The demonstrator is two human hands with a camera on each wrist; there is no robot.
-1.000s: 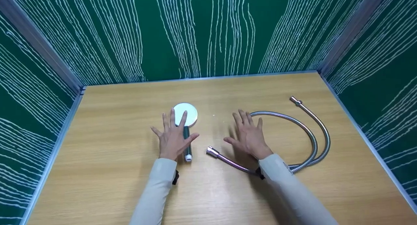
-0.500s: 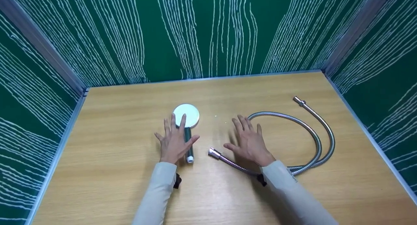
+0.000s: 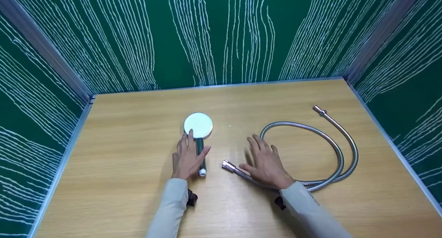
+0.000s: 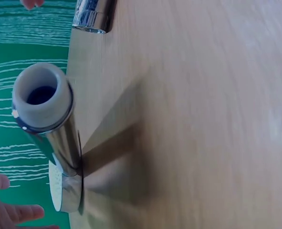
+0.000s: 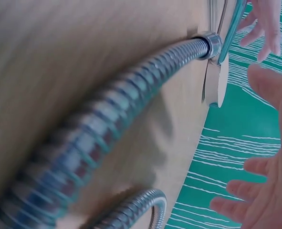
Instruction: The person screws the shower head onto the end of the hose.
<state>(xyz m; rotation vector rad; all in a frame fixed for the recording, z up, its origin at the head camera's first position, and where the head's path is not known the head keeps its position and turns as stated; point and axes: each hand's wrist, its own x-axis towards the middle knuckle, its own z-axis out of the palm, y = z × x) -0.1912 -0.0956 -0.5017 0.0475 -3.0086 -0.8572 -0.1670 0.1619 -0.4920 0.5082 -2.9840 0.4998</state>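
A handheld shower head (image 3: 198, 125) with a round white face and dark handle lies on the wooden table. My left hand (image 3: 188, 158) hovers just left of its handle, fingers spread, one fingertip overlapping the face in the head view. The handle's white threaded end (image 4: 41, 95) shows large in the left wrist view. To the right, a coiled metal shower hose (image 3: 331, 141) lies with one connector (image 3: 228, 165) near the handle. My right hand (image 3: 267, 162) is held over the hose's near part with loosely extended fingers, holding nothing. In the right wrist view the ribbed hose (image 5: 107, 119) passes below that hand.
Green panels (image 3: 179, 38) with white wavy lines wall in the table (image 3: 124, 145) at the back and both sides. The hose's far connector (image 3: 319, 110) points toward the back right. Dark wrist-worn devices (image 3: 192, 198) sit under both sleeves.
My left hand has drawn back toward me and its fingers have come closer together, uncovering more of the shower head's face. The right hand has also come slightly nearer.
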